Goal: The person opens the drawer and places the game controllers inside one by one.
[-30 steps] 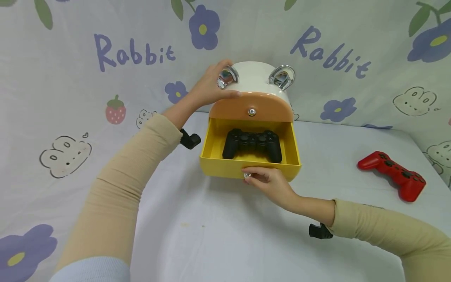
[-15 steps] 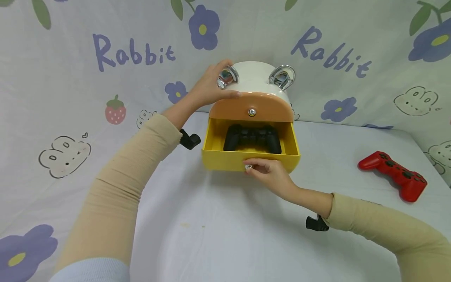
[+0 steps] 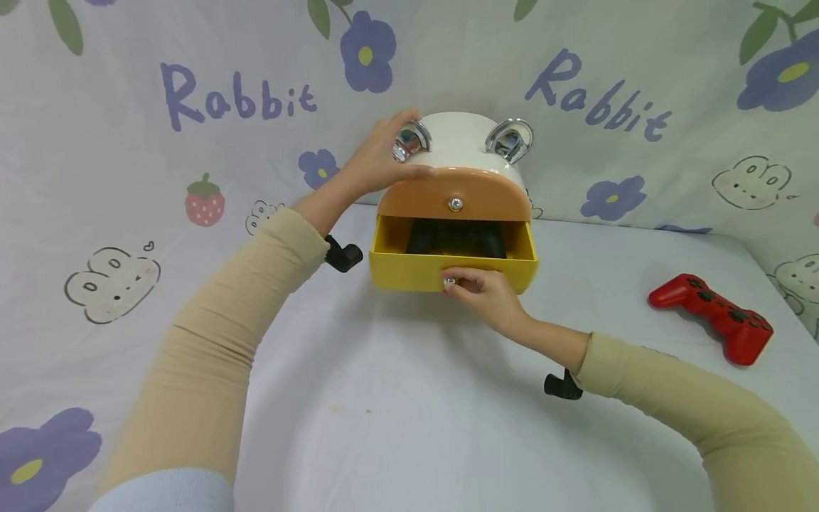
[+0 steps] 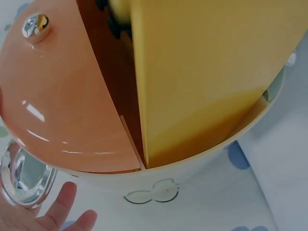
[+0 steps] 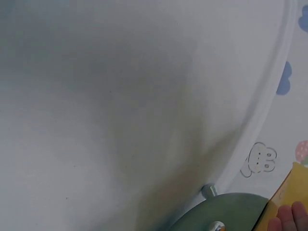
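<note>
A small cabinet [image 3: 457,134] with a white rounded top and chrome ears stands at the back. Its orange front [image 3: 493,193] sits above a partly pulled-out yellow drawer [image 3: 406,273]. Inside lies a black game controller [image 3: 456,238], its rear part hidden by the orange front. My left hand [image 3: 376,158] holds the cabinet's upper left around one ear, thumb on the orange edge; its fingers [image 4: 65,199] show behind the ear in the left wrist view. At the drawer's front, my right hand [image 3: 491,299] pinches the silver knob [image 3: 450,283].
A red game controller [image 3: 712,318] lies on the white tabletop [image 3: 409,441] at the right. Behind the cabinet hangs a printed cloth [image 3: 448,64]. A green panel [image 5: 228,209] below the yellow drawer appears in the right wrist view.
My right hand and the yellow drawer have moved back toward the cabinet, so less of the black controller shows. The left hand keeps its place on the cabinet, and the red controller has not moved.
</note>
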`<state>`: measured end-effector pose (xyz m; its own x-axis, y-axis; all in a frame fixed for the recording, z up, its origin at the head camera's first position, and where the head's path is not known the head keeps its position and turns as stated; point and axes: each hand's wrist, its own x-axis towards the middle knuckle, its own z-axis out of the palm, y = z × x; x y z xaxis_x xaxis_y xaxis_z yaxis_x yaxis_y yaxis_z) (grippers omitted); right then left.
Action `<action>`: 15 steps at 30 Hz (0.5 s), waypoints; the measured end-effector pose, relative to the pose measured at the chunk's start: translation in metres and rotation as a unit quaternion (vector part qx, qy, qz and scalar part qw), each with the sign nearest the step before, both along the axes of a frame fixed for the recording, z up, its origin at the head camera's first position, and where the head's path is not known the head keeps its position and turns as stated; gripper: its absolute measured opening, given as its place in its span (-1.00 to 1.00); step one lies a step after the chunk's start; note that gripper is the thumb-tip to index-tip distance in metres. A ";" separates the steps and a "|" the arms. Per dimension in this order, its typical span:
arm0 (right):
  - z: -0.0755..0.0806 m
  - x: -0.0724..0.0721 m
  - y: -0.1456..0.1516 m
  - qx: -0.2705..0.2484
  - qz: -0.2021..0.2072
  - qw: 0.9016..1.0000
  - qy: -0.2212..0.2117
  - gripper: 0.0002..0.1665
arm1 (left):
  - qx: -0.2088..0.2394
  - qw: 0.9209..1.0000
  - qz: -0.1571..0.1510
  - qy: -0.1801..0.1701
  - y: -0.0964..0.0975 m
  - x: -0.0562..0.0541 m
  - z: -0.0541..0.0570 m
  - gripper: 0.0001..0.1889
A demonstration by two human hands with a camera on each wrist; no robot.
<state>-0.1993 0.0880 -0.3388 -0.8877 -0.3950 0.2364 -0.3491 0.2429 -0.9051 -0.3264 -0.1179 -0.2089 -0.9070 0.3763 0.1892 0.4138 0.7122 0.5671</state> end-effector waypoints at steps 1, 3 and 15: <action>0.000 -0.003 -0.001 -0.002 -0.004 1.000 0.001 -0.71 | -0.001 1.000 -0.001 0.000 0.000 0.000 0.000 -0.11; -0.001 -0.007 -0.002 -0.002 -0.009 1.000 0.005 -0.72 | -0.001 1.000 -0.004 0.002 0.000 0.000 0.000 -0.12; 0.002 -0.036 -0.007 0.014 -0.041 0.999 -0.010 -0.69 | 0.005 1.000 -0.016 0.022 -0.001 0.000 0.001 -0.16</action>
<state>-0.2351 0.0811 -0.3371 -0.9216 -0.3277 0.2082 -0.3089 0.2944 -0.9044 -0.3267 -0.1186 -0.2080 -0.8851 0.4029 0.2329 0.4611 0.6921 0.5553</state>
